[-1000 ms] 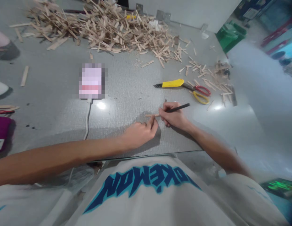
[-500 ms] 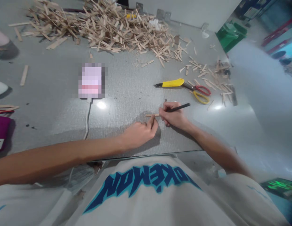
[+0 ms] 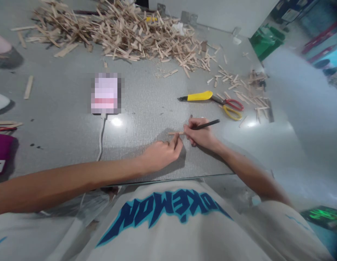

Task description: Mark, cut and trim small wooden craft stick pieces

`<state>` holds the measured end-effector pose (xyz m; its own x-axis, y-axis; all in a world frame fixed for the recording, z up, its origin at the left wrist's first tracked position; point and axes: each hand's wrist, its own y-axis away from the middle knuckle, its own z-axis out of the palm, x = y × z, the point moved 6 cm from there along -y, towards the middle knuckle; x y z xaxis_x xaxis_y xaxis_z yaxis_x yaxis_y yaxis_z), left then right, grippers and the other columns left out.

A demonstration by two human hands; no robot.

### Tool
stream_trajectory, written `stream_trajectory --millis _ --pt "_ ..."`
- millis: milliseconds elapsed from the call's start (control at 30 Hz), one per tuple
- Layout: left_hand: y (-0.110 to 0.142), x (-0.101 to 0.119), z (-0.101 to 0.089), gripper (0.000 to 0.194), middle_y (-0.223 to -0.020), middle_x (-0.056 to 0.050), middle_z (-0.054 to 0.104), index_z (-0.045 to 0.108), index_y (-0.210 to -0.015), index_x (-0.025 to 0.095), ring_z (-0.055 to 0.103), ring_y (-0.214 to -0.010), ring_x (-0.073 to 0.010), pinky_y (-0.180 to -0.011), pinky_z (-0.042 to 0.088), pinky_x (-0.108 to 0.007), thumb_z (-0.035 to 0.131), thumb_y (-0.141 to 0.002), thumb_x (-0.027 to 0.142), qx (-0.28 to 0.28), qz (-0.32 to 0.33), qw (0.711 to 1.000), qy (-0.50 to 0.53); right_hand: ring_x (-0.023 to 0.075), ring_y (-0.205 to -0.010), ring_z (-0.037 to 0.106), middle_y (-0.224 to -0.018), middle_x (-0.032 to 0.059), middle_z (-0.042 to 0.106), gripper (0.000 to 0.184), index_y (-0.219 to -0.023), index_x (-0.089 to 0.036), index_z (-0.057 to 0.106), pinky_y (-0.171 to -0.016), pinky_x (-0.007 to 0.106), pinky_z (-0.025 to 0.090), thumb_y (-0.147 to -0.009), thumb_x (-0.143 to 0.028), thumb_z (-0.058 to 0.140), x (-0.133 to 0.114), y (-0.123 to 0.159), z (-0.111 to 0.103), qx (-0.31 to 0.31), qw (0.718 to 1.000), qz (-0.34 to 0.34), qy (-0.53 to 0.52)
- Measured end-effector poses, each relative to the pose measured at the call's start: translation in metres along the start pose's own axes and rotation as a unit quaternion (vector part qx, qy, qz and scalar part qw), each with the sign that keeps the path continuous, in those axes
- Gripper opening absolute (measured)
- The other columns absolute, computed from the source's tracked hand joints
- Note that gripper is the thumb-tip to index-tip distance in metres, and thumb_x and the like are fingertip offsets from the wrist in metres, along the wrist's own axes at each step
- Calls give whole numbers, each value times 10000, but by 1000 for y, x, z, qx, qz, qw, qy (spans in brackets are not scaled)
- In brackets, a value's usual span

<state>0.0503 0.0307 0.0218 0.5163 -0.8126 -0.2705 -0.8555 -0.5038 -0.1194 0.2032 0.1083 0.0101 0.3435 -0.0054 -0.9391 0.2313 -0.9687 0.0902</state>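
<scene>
A short wooden stick (image 3: 174,133) lies flat on the grey table (image 3: 146,105) just in front of me. My left hand (image 3: 161,154) is curled, its fingertips pressing down on the stick's right part. My right hand (image 3: 199,135) grips a black pencil (image 3: 208,124), its tip hidden behind the fingers at the stick. The two hands touch over the stick.
A large heap of wooden sticks (image 3: 122,30) covers the far side of the table. A yellow utility knife (image 3: 197,96) and red-and-yellow scissors (image 3: 231,108) lie beyond my right hand. A blurred-out device (image 3: 105,93) with a white cable (image 3: 101,137) sits to the left. A purple object (image 3: 2,152) is at the left edge.
</scene>
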Motion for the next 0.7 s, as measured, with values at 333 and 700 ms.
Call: stream_trajectory --millis 333,700 --pt "0 0 4 495 -1498 -350 622 694 -1376 -29 781 -622 -221 -512 608 -320 473 -933 -35 1 0 1000 -4 88 -340 512 -509 -48 591 511 -655 -237 487 -290 198 409 -963 -507 794 2 -1 -1 -11 999 10 -36" --pt "1 -31 -9 613 -1146 -126 820 622 -1447 66 814 -830 -224 -582 580 -270 548 -860 -94 -77 -69 992 68 93 -389 458 -552 -62 590 367 -806 -241 592 -365 224 311 -983 -503 778 5 -6 -16 40 998 -27 -51"
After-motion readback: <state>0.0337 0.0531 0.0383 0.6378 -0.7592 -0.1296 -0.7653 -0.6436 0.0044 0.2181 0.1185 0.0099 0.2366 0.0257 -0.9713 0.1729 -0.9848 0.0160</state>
